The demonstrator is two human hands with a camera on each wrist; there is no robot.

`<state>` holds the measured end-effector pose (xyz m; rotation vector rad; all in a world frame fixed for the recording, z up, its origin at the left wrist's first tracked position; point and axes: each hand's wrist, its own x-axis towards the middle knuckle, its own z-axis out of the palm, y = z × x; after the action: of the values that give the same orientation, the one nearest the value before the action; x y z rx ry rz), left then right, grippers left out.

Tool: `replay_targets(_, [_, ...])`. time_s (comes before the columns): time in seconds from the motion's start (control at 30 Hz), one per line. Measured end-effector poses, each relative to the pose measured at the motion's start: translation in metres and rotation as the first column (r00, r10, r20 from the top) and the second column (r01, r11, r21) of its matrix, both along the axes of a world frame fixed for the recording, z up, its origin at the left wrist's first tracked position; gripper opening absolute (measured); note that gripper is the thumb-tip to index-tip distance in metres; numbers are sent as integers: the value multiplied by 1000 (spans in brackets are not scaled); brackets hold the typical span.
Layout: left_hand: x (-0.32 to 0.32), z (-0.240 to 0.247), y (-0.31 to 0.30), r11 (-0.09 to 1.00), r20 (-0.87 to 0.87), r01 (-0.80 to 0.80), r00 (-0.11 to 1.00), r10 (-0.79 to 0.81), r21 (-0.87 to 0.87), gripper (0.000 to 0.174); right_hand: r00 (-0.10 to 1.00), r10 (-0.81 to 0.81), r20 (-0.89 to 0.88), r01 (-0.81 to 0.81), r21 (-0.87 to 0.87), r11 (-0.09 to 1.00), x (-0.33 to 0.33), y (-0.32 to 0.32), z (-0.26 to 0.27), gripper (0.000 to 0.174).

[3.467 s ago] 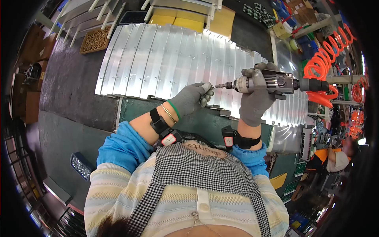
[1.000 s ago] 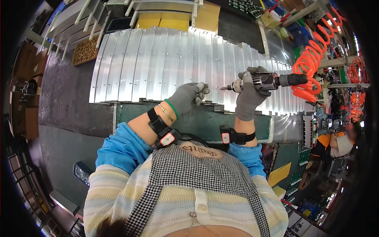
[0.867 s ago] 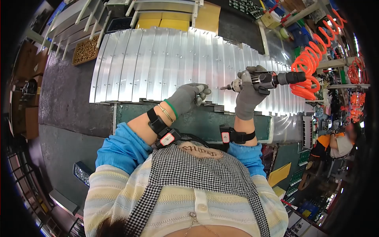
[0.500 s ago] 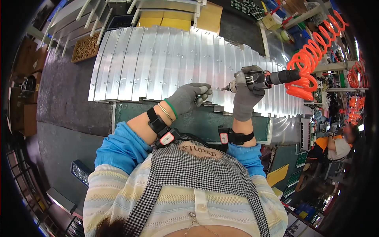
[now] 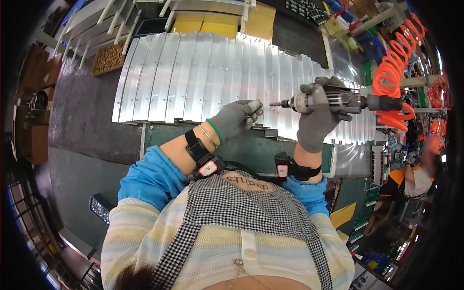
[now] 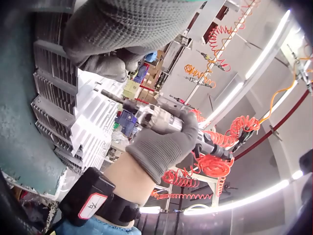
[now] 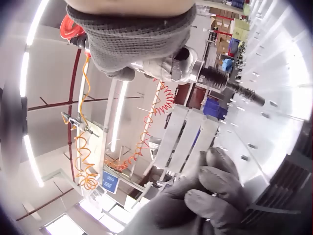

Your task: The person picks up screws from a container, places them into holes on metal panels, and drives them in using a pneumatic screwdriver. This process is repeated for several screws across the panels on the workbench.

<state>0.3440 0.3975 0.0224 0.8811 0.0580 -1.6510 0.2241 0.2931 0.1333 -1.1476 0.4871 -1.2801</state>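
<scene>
The gloved right hand (image 5: 316,121) gripped a power driver (image 5: 338,101), its bit (image 5: 278,104) pointing left above ribbed metal pieces (image 5: 193,77). The left hand (image 5: 234,118), fingers curled, lay just left of the bit; its contents were indiscernible. Coiled red hose (image 5: 386,79) occupied the right.

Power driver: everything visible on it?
The power driver has a metallic grey body, pale collar, slim bit and black rear sleeve beside a red coiled hose. The right hand grips it over shiny metal strips, bit towards the left hand, not touching it. Can't tell whether it's running.
</scene>
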Motion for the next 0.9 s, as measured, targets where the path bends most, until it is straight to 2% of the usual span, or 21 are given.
replay_targets(0.2, [-6,11,-5,998,-17,59,998,-59,4,28,998,8,55,-11,69,998,-3,7,8,41])
replay_targets(0.37, [-7,5,0,994,28,106,994,-107,9,31,997,-15,73,8,91,996,-9,2,-9,40])
replay_targets(0.5, [-16,2,-6,996,-7,47,999,-46,71,29,994,-96,55,90,92,992,-13,2,-10,39])
replay_targets(0.6, [-18,6,-10,994,-133,-15,991,30,112,26,991,-137,5,137,43,990,-24,-4,-16,38])
replay_targets(0.73, [-15,4,-11,997,-132,63,990,-56,48,33,978,-172,-120,175,13,984,-39,-18,-32,42])
replay_targets(0.9, [-16,5,-11,995,-106,48,994,-38,89,37,984,-142,-105,146,33,989,-42,-24,-47,42])
